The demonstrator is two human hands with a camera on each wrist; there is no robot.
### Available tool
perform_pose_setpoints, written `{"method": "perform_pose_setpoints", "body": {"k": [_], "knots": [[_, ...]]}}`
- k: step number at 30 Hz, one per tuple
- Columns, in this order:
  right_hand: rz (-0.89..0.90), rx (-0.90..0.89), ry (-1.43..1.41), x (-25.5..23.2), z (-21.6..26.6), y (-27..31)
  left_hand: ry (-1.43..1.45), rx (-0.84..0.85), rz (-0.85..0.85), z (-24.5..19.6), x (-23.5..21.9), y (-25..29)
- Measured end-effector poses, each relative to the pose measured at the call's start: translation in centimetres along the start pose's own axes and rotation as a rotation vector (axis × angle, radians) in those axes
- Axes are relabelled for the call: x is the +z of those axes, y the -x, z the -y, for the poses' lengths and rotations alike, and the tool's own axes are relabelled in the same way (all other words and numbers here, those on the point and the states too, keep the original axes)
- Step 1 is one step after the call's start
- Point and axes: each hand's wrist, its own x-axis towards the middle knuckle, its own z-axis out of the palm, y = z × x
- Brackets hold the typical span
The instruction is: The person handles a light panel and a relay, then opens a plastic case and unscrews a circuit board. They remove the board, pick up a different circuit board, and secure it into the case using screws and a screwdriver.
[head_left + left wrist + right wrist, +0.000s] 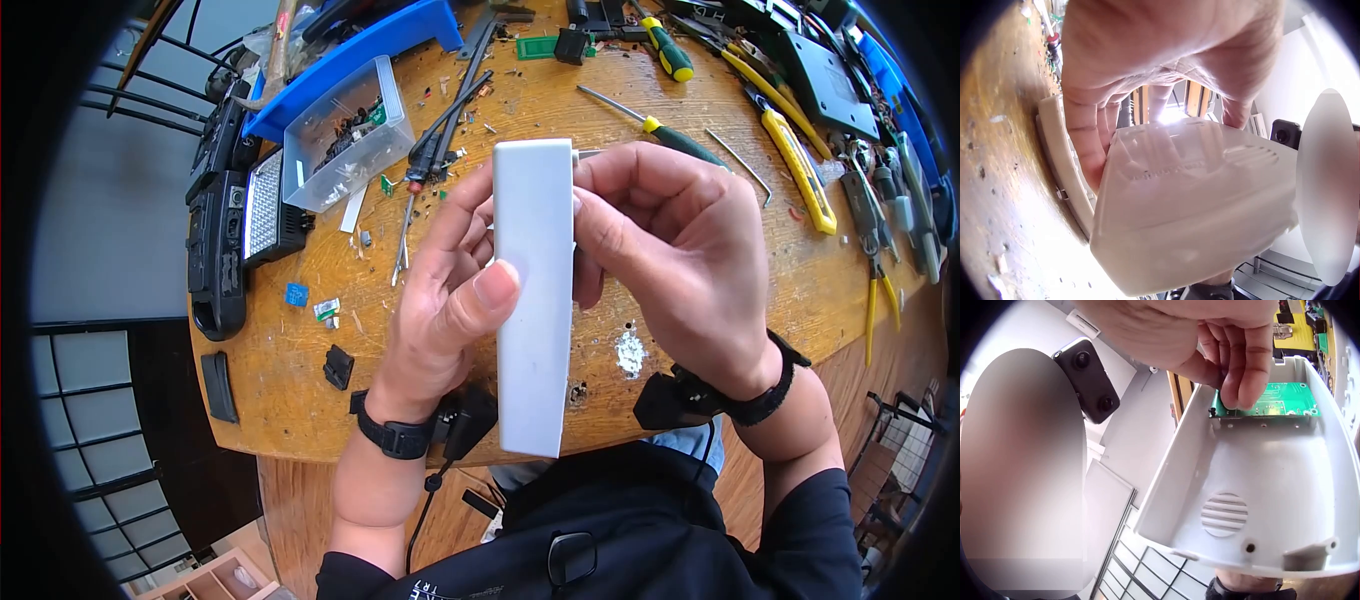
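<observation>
A white plastic housing (535, 300) stands on edge, held up over the workbench. My left hand (440, 290) grips it, thumb pressed on its outer side and fingers behind. The right wrist view looks into its hollow inside, with a round slotted grille low down. A green circuit board (1288, 400) lies across the far end of the shell. There my right hand (1235, 369) pinches with thumb and curled fingertips at the board's left end. From the head camera those fingertips are partly hidden behind the housing wall. A second white plastic piece (1063, 169) shows beneath the left hand.
On the wooden bench (460, 390), a clear bin (350, 140) of small parts stands at the left beside a blue tray (350, 65). A green-yellow screwdriver (680, 140), a yellow utility knife (797, 170) and pliers (875, 270) lie at the right. Scraps are scattered about.
</observation>
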Motion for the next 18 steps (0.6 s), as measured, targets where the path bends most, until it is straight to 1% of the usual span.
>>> {"method": "perform_pose_setpoints", "body": {"k": [1,3,4,5,6,7,8,9,10,13,14,16,18], "knots": [[0.0,0.0,0.0,0.2,-0.2,0.1,0.002,-0.017,-0.002,-0.3,0.2,0.0],[-0.092,-0.115,0.058,0.8,-0.7,0.3,0.004,-0.035,-0.004,-0.4,0.4,0.2],[-0.132,-0.121,0.064,1.1,-0.6,0.4,0.042,-0.042,-0.018,-0.4,0.6,0.2],[-0.132,-0.12,0.065,0.9,-0.8,0.4,0.08,-0.049,-0.032,-0.3,0.6,0.3],[-0.144,-0.333,0.31,0.7,-1.2,0.3,0.08,-0.05,-0.031,-0.3,0.6,0.5],[-0.153,-0.545,0.557,0.5,-1.5,0.1,0.156,-0.096,-0.02,-0.1,0.5,0.7],[-0.164,-0.701,0.649,0.3,-1.4,-0.3,0.194,-0.119,-0.013,-0.1,0.4,0.8],[-0.164,-0.7,0.651,0.2,-1.4,-0.5,0.233,-0.143,-0.007,-0.1,0.4,1.0],[-0.149,-0.793,0.737,0.0,-1.4,-0.7,0.228,-0.164,-0.002,-0.3,0.3,1.0],[-0.093,-0.914,0.888,-0.9,-1.5,-1.3,0.138,-0.15,-0.034,-1.3,0.9,1.5],[-0.087,-0.97,0.95,-1.1,-1.6,-1.6,0.136,-0.237,-0.121,-1.9,1.2,1.9],[-0.06,-0.997,1.031,-1.3,-1.6,-1.7,0.135,-0.325,-0.211,-2.1,1.0,2.0],[-0.028,-1.011,1.097,-1.5,-1.6,-1.8,0.353,-0.354,-0.213,-1.3,-0.3,1.2]]}}
